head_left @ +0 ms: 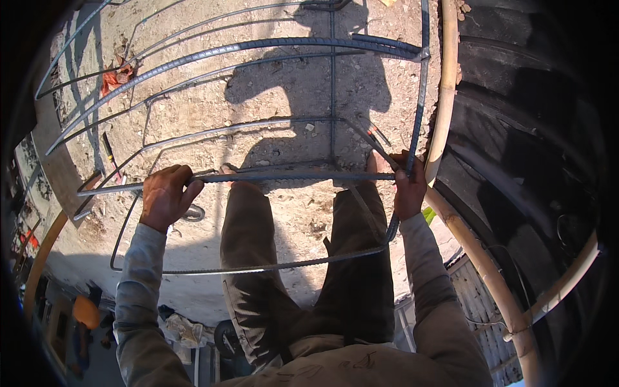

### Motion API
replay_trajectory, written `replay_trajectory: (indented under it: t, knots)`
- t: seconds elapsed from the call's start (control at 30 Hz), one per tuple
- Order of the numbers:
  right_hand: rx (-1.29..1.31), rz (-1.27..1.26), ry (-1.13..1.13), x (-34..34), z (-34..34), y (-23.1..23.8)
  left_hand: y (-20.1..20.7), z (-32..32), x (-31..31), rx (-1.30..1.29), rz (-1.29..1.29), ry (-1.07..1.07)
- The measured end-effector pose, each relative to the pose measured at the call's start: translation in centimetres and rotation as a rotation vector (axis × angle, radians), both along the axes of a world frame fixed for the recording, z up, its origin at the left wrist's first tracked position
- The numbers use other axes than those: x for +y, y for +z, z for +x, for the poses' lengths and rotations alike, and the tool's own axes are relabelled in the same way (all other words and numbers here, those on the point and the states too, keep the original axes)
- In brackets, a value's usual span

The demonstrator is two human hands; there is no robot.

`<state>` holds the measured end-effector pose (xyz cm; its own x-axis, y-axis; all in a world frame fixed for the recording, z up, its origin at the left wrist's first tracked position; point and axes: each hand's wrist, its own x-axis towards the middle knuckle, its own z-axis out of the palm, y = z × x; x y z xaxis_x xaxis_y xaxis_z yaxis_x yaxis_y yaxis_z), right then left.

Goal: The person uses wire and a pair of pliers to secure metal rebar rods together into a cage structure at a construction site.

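Note:
A ribbed steel bar lies crosswise in front of my thighs, spanning between my hands. My left hand is closed around it toward its left end, thumb along the bar. At its right end my right hand is closed, where it meets a long lengthwise bar; the fingertips are partly hidden. Bent thin steel hoops are spaced along the frame. The nearest hoop crosses over my legs. A thicker curved bar runs across the far part.
A bamboo pole and dark sheeting border the right side. On the dusty ground lie a red-and-black handled tool, a small dark ring and an orange-red scrap. A board stands at the left.

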<state>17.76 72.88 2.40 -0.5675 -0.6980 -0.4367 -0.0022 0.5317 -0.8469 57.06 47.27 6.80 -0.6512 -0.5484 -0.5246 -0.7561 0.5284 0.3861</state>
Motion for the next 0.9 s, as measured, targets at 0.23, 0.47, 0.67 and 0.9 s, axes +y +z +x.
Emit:
replay_trajectory:
  t: [0.23, 0.47, 0.67, 0.9]
  knots:
    - [0.071, 0.084, -0.192, 0.2, 1.1, 0.3, -0.5, 4.0, -2.0, 0.152, 0.075, -0.019]
    - [-0.073, 0.067, -0.310, -0.6, 2.0, 1.3, 1.4, 5.1, -3.2, 0.171, 0.213, -0.103]
    - [-0.196, 0.134, -0.347, -0.2, 1.2, 0.7, 1.4, 5.4, -2.3, 0.162, 0.185, -0.093]
    - [-0.035, 0.215, -0.307, -0.7, 1.5, -0.1, -0.1, 6.3, -0.2, 0.093, 0.182, -0.019]
